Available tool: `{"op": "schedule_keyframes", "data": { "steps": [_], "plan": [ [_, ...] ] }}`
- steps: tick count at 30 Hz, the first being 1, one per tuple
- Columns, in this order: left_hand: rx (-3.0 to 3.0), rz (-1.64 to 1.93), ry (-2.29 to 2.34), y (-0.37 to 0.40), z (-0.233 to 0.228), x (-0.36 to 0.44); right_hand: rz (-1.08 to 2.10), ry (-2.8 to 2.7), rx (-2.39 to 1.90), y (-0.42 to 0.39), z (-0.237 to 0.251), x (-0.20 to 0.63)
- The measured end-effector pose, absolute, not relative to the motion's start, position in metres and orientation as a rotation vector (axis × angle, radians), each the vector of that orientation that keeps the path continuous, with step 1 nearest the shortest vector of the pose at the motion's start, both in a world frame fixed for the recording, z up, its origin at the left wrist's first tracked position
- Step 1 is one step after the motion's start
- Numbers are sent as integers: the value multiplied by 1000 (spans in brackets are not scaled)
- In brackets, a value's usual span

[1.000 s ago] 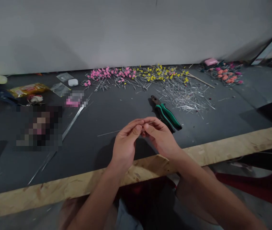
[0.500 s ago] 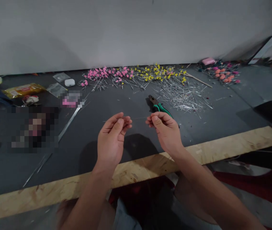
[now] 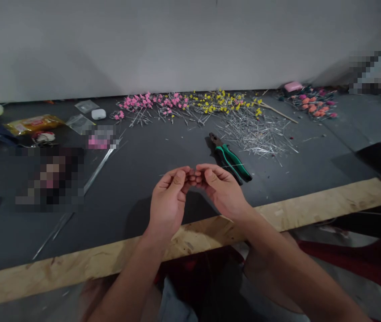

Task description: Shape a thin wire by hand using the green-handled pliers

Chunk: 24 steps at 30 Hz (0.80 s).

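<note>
My left hand is closed, thumb and fingers pinching a thin piece of wire. My right hand pinches the same wire, its fingertips almost touching those of the left. One end of the wire pokes out past the right hand, over the pliers, and a faint bit shows left of the left hand. The stretch between the fingertips is hidden. Just beyond my right hand, pliers with green and black handles lie on the dark table.
Behind the pliers is a heap of loose silver wires. Pink-tipped stems and yellow-tipped stems line the wall, with coral ones to the right. A bundle of long wires lies left. A wooden strip edges the table.
My hands have come together from a wide gap to nearly touching. The wire now sticks out past the right hand, and more of the pliers' handles shows.
</note>
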<state>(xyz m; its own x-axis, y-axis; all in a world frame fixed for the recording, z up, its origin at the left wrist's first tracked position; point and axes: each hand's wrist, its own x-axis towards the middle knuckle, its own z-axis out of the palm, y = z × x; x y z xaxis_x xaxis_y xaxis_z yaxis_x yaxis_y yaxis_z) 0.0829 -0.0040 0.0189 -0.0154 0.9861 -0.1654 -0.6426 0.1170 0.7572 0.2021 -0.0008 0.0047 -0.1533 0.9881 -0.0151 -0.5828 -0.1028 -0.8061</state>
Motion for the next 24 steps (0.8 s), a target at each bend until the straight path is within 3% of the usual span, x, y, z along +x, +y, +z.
{"op": "schedule_keyframes", "data": {
  "steps": [24],
  "plan": [
    [355,1159,596,-8,40,74,1756,-784,-662,-11,3,190]
  ]
}}
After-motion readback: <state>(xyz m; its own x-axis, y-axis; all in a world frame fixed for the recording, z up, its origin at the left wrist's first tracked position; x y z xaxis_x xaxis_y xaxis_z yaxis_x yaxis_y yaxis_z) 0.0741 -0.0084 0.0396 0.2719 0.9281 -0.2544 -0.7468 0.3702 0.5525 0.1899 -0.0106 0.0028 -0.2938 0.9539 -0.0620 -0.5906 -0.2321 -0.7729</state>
